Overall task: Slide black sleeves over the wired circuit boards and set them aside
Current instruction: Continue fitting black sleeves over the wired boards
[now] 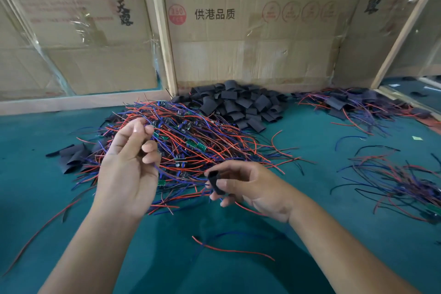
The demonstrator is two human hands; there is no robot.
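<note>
three piles (191, 141) on teal cloth (310, 198); cardboard boxes (250, 31) behind.

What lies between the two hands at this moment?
In the head view, part of the wire pile fills the gap: red and blue wires and a small green board lie between the left hand and right hand.

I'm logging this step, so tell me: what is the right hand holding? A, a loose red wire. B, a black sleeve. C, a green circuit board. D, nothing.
B: the right hand pinches a short black sleeve between thumb and fingers, its open end up, in front of the heap of wired circuit boards.
</note>
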